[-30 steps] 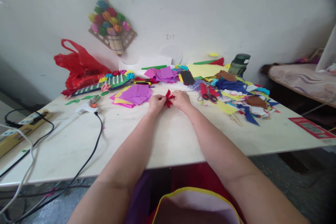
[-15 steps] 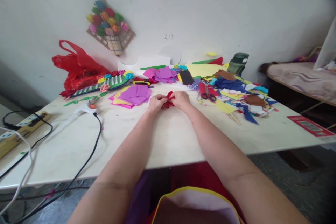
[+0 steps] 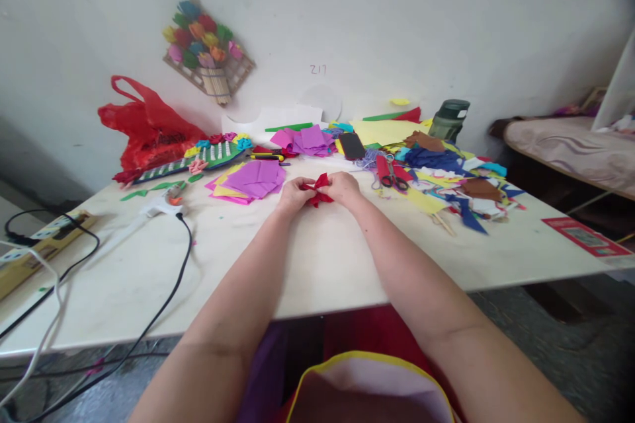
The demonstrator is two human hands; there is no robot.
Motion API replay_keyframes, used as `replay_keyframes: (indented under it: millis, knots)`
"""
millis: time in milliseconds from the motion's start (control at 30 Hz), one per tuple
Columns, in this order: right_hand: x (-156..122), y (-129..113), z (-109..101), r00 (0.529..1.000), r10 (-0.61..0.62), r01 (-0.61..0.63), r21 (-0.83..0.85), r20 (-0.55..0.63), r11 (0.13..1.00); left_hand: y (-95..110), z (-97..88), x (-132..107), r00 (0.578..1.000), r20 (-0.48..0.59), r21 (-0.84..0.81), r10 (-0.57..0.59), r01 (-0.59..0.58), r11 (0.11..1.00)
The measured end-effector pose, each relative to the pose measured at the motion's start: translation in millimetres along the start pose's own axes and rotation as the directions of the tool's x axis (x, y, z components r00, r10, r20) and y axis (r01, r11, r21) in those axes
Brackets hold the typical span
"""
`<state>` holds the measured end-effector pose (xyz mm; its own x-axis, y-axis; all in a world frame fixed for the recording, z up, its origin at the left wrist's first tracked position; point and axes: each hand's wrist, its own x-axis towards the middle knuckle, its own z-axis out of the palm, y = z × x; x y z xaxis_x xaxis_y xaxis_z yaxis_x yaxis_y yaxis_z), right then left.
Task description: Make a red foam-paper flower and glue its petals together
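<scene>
Both of my hands meet over the middle of the pale table [image 3: 322, 258]. My left hand [image 3: 294, 195] and my right hand [image 3: 343, 188] are closed in pinches on a small folded red paper piece [image 3: 317, 189] held between them just above the tabletop. A stack of purple and pink paper squares [image 3: 253, 180] lies just left of my left hand. Red-handled scissors [image 3: 391, 172] lie to the right of my right hand.
A heap of coloured paper scraps [image 3: 451, 182] covers the table's right side, beside a dark green bottle [image 3: 449, 120] and a black phone [image 3: 352, 145]. A red plastic bag [image 3: 149, 129] sits back left. A glue gun [image 3: 159, 205] and cables [image 3: 163, 291] trail left. A paper flower craft [image 3: 206, 46] hangs on the wall.
My fingers have turned and worked the red paper piece slightly; its points now sit lower between my hands. My arms have barely shifted.
</scene>
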<state>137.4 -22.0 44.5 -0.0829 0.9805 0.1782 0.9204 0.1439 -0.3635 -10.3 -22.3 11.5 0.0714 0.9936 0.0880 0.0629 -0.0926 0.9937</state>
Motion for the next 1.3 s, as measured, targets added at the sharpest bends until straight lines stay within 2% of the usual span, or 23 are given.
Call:
replay_keyframes:
  millis: [167,400,633,733,833,967,1067,1300]
  knots:
    - [1.7,0.8,1.2,1.0,0.022,-0.022,-0.018,-0.01,1.0,-0.2,0.7,0.3,1.0,-0.021,0.068,0.021,-0.02,0.998]
    - [1.3,0.2,1.5,0.998,0.067,-0.068,0.081,0.022,0.994,0.0,3.7,2.9,0.997,-0.074,0.148,0.012,-0.001,0.989]
    - [3.3,0.3,7.2,1.0,0.022,-0.022,0.044,-0.004,0.999,2.4,3.4,2.4,0.993,-0.12,0.189,0.007,0.016,0.982]
    - [0.5,-2.4,6.5,0.998,-0.053,0.051,-0.05,-0.035,0.997,1.6,3.0,4.5,0.99,-0.138,0.175,-0.011,0.035,0.984]
    - [-4.1,-6.9,4.5,0.981,-0.185,0.171,-0.176,-0.064,0.969,-1.8,2.5,7.7,0.99,-0.141,0.131,-0.014,0.033,0.991]
    - [-8.0,-12.5,4.7,0.912,-0.403,0.363,-0.304,-0.077,0.881,-6.3,0.1,11.0,0.987,-0.164,0.089,0.003,0.012,0.996]
    - [-8.8,-13.7,6.0,0.872,-0.484,0.437,-0.321,-0.079,0.84,-7.2,-2.1,11.5,0.987,-0.164,0.035,0.0,0.006,0.999]
    - [-9.0,-7.2,4.6,0.932,-0.334,0.297,-0.235,-0.139,0.926,-4.1,0.2,7.0,0.989,-0.147,0.073,0.02,-0.009,0.997]
